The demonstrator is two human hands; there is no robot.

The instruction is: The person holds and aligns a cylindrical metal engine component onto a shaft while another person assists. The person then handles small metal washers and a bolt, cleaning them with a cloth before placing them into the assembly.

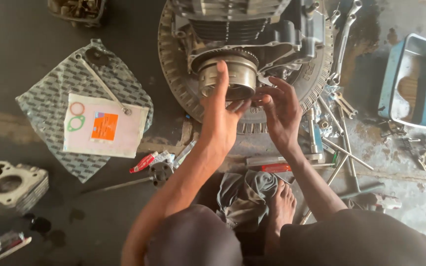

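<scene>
Round metal clutch drum [228, 76] at top centre, seated on side of motorcycle engine [252, 24], engine resting on a tyre [173, 83] on the concrete floor [25, 34]. Left hand [219, 111] directly below and against the drum, index finger stretched up over its front rim, other fingers curled loosely under; open-ish, pressing rather than gripping. Right hand [281, 109] just right of the drum, fingertips pinched narrow near drum's lower right edge; whether something small sits between them, cannot tell. Both hands touching or nearly touching at thumbs below the drum. Left of tyre: patterned plastic bag [50, 98] with gasket kit packet [104, 125] on top, thin rod [102, 83] across it. Lower left: grey cylinder block [8, 187]. Right of engine: scattered spanners [343, 34] and T-handle wrenches [351, 162], blue metal tray [415, 81] well apart at far right. Dark rag [247, 194] and bare foot [281, 207] below the hands, red-handled tool [144, 162] near the left forearm.
</scene>
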